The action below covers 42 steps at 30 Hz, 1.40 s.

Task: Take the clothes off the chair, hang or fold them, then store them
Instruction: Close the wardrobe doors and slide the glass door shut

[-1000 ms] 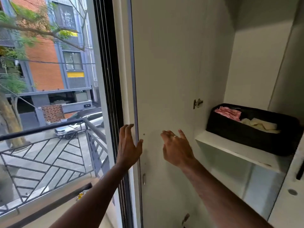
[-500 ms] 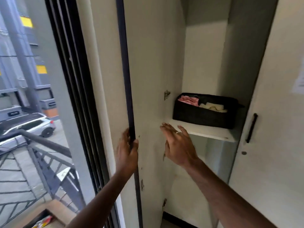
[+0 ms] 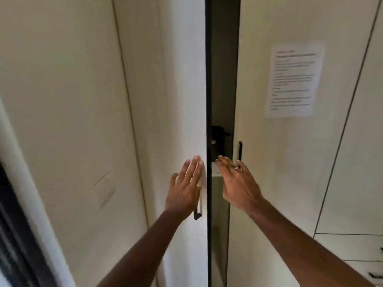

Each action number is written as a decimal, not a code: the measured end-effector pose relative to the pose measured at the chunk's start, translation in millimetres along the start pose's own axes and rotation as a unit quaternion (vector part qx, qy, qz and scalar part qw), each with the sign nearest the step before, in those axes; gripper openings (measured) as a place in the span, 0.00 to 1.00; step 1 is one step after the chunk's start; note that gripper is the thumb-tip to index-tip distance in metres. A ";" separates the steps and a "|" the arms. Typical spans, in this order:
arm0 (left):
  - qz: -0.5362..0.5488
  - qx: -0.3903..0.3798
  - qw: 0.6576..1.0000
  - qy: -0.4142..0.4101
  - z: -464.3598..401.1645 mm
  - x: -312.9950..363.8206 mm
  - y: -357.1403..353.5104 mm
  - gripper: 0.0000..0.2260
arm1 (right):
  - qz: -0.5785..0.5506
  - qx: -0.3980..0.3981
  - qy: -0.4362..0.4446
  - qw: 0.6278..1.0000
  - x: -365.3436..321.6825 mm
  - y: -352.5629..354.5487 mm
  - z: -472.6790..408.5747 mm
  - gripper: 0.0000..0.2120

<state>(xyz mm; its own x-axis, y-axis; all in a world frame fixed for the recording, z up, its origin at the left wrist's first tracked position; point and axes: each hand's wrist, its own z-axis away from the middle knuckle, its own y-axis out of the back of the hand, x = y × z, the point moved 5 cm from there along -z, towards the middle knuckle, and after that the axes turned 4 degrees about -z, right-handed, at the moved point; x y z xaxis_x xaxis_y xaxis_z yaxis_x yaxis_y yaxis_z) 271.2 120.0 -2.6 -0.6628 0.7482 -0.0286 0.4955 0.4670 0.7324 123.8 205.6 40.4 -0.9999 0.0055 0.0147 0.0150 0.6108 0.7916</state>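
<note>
A white wardrobe door (image 3: 182, 100) stands almost closed, leaving a narrow dark gap. My left hand (image 3: 185, 187) presses flat on the door's face, fingers straight, just above its black handle (image 3: 196, 214). My right hand (image 3: 238, 183) hovers in front of the gap with fingers spread, holding nothing. Through the gap a sliver of the black storage box (image 3: 218, 139) shows on the white shelf (image 3: 215, 170). The clothes inside the box are hidden, and no chair is in view.
The right wardrobe door (image 3: 290, 162) is closed, with a black handle (image 3: 240, 151) and a printed paper sheet (image 3: 294, 81) stuck on it. Drawers (image 3: 352, 255) sit at the lower right. A dark window frame (image 3: 18, 235) runs along the left edge.
The left wardrobe door has swung from wide open to nearly closed. My left hand moved from the door's edge to its front face. The view turned right, away from the window.
</note>
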 end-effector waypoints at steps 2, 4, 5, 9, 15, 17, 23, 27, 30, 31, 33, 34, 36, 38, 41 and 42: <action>-0.025 -0.016 0.999 -0.014 -36.7 17.1 -25.8 0.40 | 0.007 -0.017 -0.043 0.999 36.3 2.6 -10.9 0.39; -0.030 -0.032 0.999 -0.012 -68.4 32.6 -50.0 0.42 | 0.009 -0.036 -0.084 0.996 71.7 1.0 -21.7 0.39; -0.032 -0.037 0.999 0.001 -78.7 37.9 -60.8 0.42 | 0.009 -0.044 -0.100 0.994 86.4 -2.6 -25.6 0.39; -0.043 -0.033 0.997 0.057 -118.8 54.2 -99.2 0.41 | -0.002 -0.074 -0.129 0.989 145.6 -25.6 -45.5 0.35; -0.086 -0.111 0.989 0.043 -163.3 49.0 -132.8 0.39 | -0.019 -0.112 -0.139 0.984 197.1 -73.4 -81.9 0.35; -0.101 -0.142 0.984 0.037 -181.3 44.8 -139.8 0.41 | -0.016 -0.116 -0.132 0.984 208.9 -92.8 -92.3 0.36; -0.164 -0.187 0.968 0.018 -224.6 33.5 -162.3 0.45 | 0.014 -0.078 -0.082 0.993 222.8 -141.2 -106.3 0.38; -0.187 -0.184 0.965 0.028 -243.3 31.6 -180.7 0.43 | 0.022 -0.008 -0.055 0.998 233.7 -162.3 -124.2 0.39; -0.209 -0.170 0.963 0.019 -249.3 27.5 -186.3 0.41 | -0.001 0.059 -0.028 0.998 243.6 -169.7 -132.4 0.34; -0.218 -0.170 0.961 0.013 -249.1 26.0 -186.4 0.41 | -0.012 0.077 -0.016 0.997 245.3 -172.7 -133.1 0.32; -0.226 -0.162 0.961 0.009 -249.8 24.8 -186.3 0.41 | -0.027 0.104 -0.011 0.994 246.6 -173.3 -131.9 0.29; -0.226 -0.160 0.961 0.011 -249.9 24.2 -186.9 0.42 | -0.039 0.111 -0.018 0.993 246.7 -175.3 -133.0 0.27; -0.213 -0.163 0.963 0.016 -251.2 25.8 -186.7 0.42 | -0.072 0.118 -0.052 0.989 246.4 -174.7 -138.1 0.24; -0.199 -0.164 0.966 0.023 -251.2 28.5 -185.3 0.42 | -0.086 0.124 -0.091 0.984 244.0 -171.0 -142.6 0.21; -0.179 -0.165 0.969 0.040 -250.5 33.9 -182.8 0.40 | -0.077 0.125 -0.121 0.982 233.8 -160.3 -149.0 0.21; -0.176 -0.164 0.970 0.048 -249.4 36.0 -184.0 0.40 | -0.081 0.119 -0.137 0.980 229.4 -157.8 -149.7 0.21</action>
<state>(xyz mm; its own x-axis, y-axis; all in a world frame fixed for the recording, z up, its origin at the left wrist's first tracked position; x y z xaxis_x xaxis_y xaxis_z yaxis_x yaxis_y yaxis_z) 16.2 -56.5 31.3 -0.8158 0.5151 -0.2631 0.0352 0.4983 0.8663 -107.2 -8.1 10.2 -0.9529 0.0856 -0.2909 -0.1138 0.7883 0.6046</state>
